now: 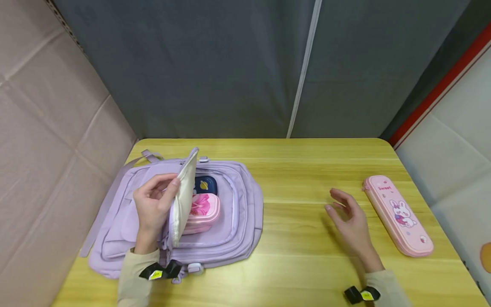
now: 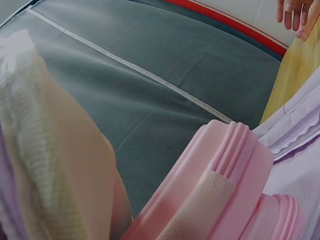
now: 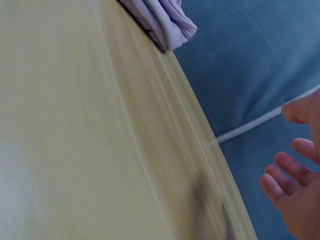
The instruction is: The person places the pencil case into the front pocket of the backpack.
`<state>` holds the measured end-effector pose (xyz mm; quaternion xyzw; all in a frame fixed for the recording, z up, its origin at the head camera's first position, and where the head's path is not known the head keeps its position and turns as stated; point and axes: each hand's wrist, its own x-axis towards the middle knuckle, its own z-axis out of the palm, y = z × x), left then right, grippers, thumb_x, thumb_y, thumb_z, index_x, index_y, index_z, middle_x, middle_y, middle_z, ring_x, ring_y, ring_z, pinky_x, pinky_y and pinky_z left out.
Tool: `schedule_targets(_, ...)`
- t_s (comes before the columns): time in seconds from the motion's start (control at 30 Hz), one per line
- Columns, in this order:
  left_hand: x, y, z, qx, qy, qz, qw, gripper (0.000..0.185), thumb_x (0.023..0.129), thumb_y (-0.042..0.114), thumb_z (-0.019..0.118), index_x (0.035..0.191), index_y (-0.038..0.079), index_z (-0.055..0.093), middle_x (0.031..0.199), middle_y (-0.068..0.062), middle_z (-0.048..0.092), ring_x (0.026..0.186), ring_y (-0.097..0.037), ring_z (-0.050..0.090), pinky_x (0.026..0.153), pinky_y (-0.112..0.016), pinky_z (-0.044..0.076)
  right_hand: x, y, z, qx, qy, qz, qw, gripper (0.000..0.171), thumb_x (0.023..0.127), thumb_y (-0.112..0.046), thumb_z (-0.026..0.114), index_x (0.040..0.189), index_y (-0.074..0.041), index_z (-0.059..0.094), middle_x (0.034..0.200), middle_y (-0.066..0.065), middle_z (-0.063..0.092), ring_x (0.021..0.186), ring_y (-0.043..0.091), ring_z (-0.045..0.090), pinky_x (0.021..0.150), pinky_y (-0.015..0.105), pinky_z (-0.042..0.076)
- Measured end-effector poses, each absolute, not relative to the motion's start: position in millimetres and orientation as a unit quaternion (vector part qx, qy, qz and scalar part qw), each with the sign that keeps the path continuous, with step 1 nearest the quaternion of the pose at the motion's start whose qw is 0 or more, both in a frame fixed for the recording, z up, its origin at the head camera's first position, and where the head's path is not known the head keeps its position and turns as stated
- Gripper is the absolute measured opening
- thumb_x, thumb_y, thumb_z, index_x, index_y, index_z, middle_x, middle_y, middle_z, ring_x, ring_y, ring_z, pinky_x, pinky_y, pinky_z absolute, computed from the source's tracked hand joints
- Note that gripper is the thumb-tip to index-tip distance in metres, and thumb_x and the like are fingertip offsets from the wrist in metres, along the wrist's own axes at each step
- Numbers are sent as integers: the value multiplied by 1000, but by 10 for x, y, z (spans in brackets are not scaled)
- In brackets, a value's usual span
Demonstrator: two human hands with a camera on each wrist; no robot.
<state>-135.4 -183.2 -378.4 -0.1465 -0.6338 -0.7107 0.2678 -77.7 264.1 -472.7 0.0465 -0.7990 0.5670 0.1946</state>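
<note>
My left hand (image 1: 155, 202) pinches the raised flap (image 1: 183, 200) of a lilac backpack (image 1: 245, 204) lying on the table. Behind the flap, a pink pencil case (image 1: 205, 209) with a flower picture rests in the opened pocket beside a dark blue case (image 1: 206, 185) with a planet on it. The left wrist view shows the pink case's zipper side (image 2: 220, 165) close up, with another pink case (image 2: 275, 217) against it. My right hand (image 1: 350, 221) hovers over the table with fingers loosely bent and nothing in them. Nearest to it lies a pink bunny pencil case (image 1: 399, 215).
The wooden table (image 1: 291, 238) stands against a dark grey curtain (image 1: 211, 72) at the back. A pale fabric wall (image 1: 50, 140) rises at the left and a white panel (image 1: 460, 140) with a red edge at the right. The backpack's strap (image 1: 105, 204) trails along its left side.
</note>
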Motion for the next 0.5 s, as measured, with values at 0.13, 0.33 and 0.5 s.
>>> schedule_targets(0.13, -1360, -1831, -3790, -146, -635, -712, 264, 14, 83, -17, 67, 95, -25, 65, 89, 0, 77, 86, -10, 76, 76, -17, 61, -723, 2763, -4722, 20, -799, 564, 206, 47, 91, 12, 65, 136, 8, 53, 132, -13, 61, 124, 5, 58, 99, 12, 50)
schedule_targets(0.33, -1362, -1834, -3791, -148, -637, -710, 261, 15, 84, -16, 67, 95, -25, 65, 89, 0, 77, 86, -9, 75, 76, -17, 61, -648, 2935, -4684, -32, -784, 562, 262, 46, 86, 18, 66, 131, 10, 57, 126, -13, 65, 121, 5, 59, 99, 11, 48)
schedule_targets(0.5, -1354, -1827, -3784, -145, -641, -707, 262, 16, 83, -16, 66, 95, -27, 63, 88, 0, 77, 86, -9, 76, 75, -17, 61, -600, 3075, -4668, -70, -792, 527, 301, 48, 83, 16, 69, 130, 10, 59, 125, -14, 66, 119, 1, 60, 101, 8, 45)
